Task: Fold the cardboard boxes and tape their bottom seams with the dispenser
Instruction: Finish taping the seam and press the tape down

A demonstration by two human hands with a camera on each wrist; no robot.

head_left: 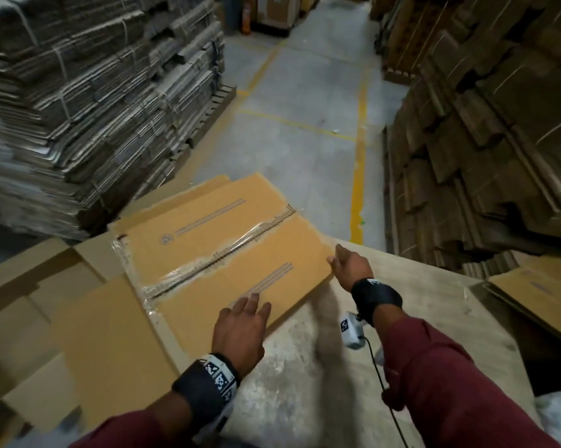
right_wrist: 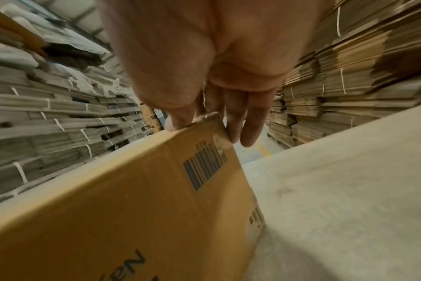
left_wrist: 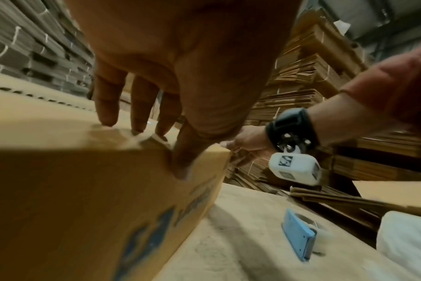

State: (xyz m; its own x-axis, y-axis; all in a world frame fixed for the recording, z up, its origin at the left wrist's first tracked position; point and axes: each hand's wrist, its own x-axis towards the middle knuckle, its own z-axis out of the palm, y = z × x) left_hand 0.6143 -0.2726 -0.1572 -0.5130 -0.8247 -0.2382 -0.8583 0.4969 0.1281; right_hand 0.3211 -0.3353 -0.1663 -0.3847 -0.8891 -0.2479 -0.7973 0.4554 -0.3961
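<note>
Taped cardboard box (head_left: 227, 250) stands on the worktable (head_left: 418, 305). Left hand (head_left: 238, 331) rests on its top near edge, fingers (left_wrist: 106, 106) extended and slightly spread, thumb over the side. Right hand (head_left: 353, 265) pinches the far right corner, remaining fingers (right_wrist: 250, 121) straight.

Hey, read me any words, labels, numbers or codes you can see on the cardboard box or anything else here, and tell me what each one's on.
"en": the only legible letters, part of a cut-off dark word on the box side, right wrist view.
Barcode on that side: digits too blurred.
Blue print on the box's other side, left wrist view: too blurred.
Round mark on the box's taped face: too small.
Square coded markers on the left wristband: patterns, not text.
</note>
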